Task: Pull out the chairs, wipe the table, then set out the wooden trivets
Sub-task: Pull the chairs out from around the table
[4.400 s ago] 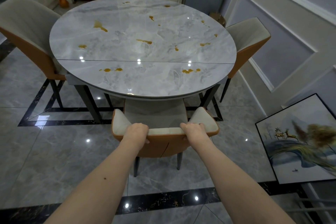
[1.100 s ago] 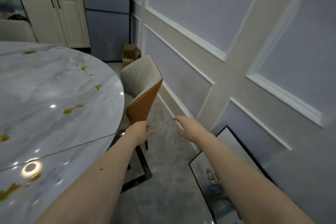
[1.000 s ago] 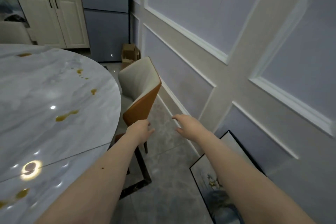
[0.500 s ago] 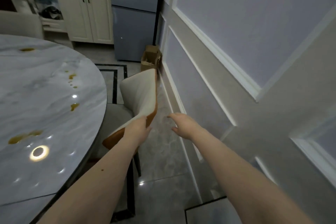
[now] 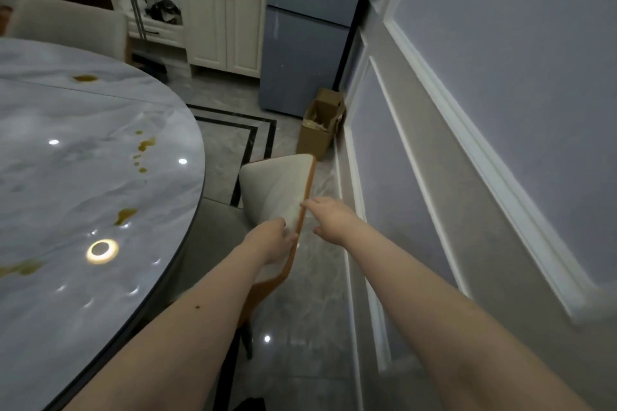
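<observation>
Head view, looking down along both forearms. Largest item: round grey marble-look table (image 5: 83, 193), glossy, with amber spill patches scattered across the top; not yet wiped. No trivets or cloth in sight.

Beside its right edge, between table and panelled grey wall (image 5: 500, 110): cream-upholstered chair with orange shell back (image 5: 280, 187), seat tucked partly under the tabletop. Backrest seen nearly edge-on; its top rail runs away from the viewer, toward the brown cardboard box (image 5: 320, 127) by the blue-grey fridge (image 5: 300, 43).

Left hand (image 5: 270, 238): fingers curled over the cushioned inner face of the backrest at its near end, gripping the rim. Right hand (image 5: 329, 217): on the outer, wall side of the same rim, fingers extended and loosely spread, fingertips at the orange edge; touch or a hair short, cannot tell. Not closed round anything.

Judgement: chair-pulling stage (this chair not yet clear of the table). The rim lies between the two hands, left already holding. The gap to the wall is narrow, so the pull likely has to run along the wall toward the viewer rather than straight out.
</observation>
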### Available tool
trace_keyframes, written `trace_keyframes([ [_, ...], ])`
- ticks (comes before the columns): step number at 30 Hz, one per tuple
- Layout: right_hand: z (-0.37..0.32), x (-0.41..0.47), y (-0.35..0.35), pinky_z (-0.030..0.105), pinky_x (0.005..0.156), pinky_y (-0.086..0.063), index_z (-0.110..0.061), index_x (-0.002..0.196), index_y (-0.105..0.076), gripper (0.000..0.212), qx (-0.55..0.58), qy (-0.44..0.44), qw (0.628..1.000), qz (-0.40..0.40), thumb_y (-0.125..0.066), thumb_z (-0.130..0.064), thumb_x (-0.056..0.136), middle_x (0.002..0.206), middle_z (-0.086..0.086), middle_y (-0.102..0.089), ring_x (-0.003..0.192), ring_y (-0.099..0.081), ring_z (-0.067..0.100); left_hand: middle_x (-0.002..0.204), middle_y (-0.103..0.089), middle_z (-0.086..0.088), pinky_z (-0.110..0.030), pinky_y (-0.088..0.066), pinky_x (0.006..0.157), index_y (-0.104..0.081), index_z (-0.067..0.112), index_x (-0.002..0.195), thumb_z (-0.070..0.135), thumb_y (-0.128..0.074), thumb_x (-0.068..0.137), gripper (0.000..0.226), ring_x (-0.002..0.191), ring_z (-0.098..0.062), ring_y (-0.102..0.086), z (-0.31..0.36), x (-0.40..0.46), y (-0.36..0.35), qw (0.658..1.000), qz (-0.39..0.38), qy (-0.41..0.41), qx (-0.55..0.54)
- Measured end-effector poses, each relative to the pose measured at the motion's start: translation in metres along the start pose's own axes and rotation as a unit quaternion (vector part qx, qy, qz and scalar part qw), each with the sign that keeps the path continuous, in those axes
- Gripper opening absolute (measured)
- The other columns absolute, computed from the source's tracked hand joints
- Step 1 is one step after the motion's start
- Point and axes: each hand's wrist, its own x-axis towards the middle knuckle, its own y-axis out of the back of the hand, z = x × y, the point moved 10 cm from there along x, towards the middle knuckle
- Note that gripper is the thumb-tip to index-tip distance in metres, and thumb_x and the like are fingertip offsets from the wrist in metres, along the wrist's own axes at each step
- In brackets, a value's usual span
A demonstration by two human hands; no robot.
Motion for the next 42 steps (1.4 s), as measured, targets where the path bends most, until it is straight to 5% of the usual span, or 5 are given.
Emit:
trace_keyframes([
  [9,0.002,0.089,-0.009,0.035,0.109,-0.031,-0.02,0.141,-0.041,0.065,-0.137,0.135,0.977,-0.09,-0.069,-0.012,0.082,0.142,0.005,-0.043,0.131,-0.04,0.024,0.134,-0.053,-0.013,-0.037,-0.043,0.099,-0.041,0.007,0.137,0.05,-0.041,0.096,0.059,0.12,-0.027,-0.052,-0.011,0.058,-0.004,0.997,-0.036,0.067,-0.03],
  [20,-0.006,0.138,-0.043,0.038,0.102,-0.041,-0.024,0.14,-0.041,0.072,-0.247,0.269,0.898,-0.246,-0.076,-0.025,0.078,0.136,0.004,-0.049,0.123,-0.047,0.026,0.127,-0.056,-0.007,-0.03,-0.041,0.084,-0.051,0.012,0.13,0.066,-0.041,0.087,0.07,0.11,-0.023,-0.055,-0.021,0.074,-0.016,0.974,-0.079,0.178,-0.117],
  [26,-0.014,0.141,-0.053,0.04,0.1,-0.045,-0.027,0.138,-0.044,0.072,-0.259,0.309,0.88,-0.251,-0.078,-0.023,0.075,0.129,0.001,-0.053,0.116,-0.052,0.024,0.139,-0.047,-0.004,-0.036,-0.041,0.098,-0.04,0.016,0.141,0.079,-0.045,0.074,0.092,0.12,-0.023,-0.049,-0.029,0.059,-0.023,0.965,-0.087,0.211,-0.131],
  [32,-0.022,0.138,-0.07,0.041,0.102,-0.043,-0.026,0.141,-0.042,0.075,-0.286,0.378,0.842,-0.256,-0.077,-0.022,0.075,0.132,0.0,-0.053,0.121,-0.05,0.024,0.131,-0.052,-0.002,-0.033,-0.043,0.092,-0.04,0.017,0.137,0.075,-0.057,0.07,0.09,0.112,-0.021,-0.053,-0.024,0.057,-0.031,0.964,-0.076,0.212,-0.144],
  [42,-0.022,0.129,-0.076,0.04,0.099,-0.042,-0.016,0.133,-0.043,0.057,-0.29,0.566,0.757,-0.152,-0.067,-0.032,0.084,0.129,0.007,-0.055,0.115,-0.054,0.026,0.125,-0.058,-0.01,-0.031,-0.046,0.085,-0.052,0.008,0.125,0.03,-0.058,0.087,0.044,0.112,-0.027,-0.058,-0.01,0.071,-0.027,0.95,-0.05,0.308,-0.03],
])
